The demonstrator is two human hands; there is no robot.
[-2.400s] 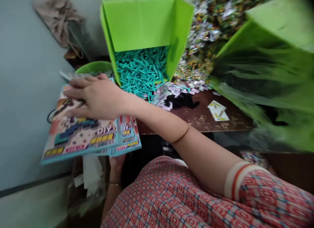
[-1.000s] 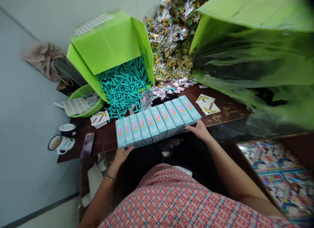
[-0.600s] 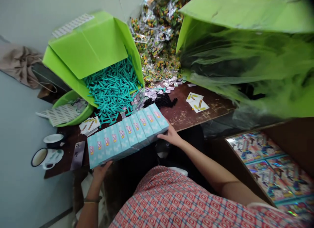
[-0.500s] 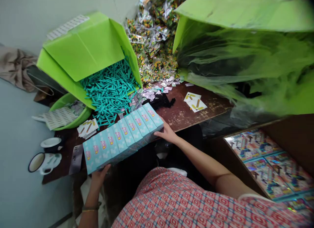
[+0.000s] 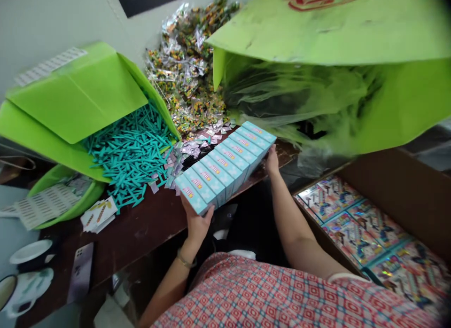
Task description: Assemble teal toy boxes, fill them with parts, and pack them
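A row of several light blue boxes (image 5: 227,161) is squeezed end to end between my two hands, held above the front edge of the dark table (image 5: 141,238). My left hand (image 5: 197,224) grips the near left end, its thumb along the side and its other fingers partly hidden behind the box. At the far right end my right hand (image 5: 272,161) presses with its fingers, which are partly hidden too. Behind the row lie small silvery packets (image 5: 183,154) and black pieces. Teal sticks (image 5: 130,154) spill from a tipped green bin (image 5: 88,97) to the left.
An open carton (image 5: 398,182) of shiny printed boxes (image 5: 355,229) stands at the right. A large green bin (image 5: 405,97) with plastic film looms above it. Bagged colourful pieces (image 5: 190,74) are heaped at the back. Cards (image 5: 98,215), a phone (image 5: 81,271) and a mug (image 5: 31,290) occupy the left.
Both hands have carried the row of boxes to the right, towards the carton. The view has also turned right, and the cards on the table's right are now covered by the row.
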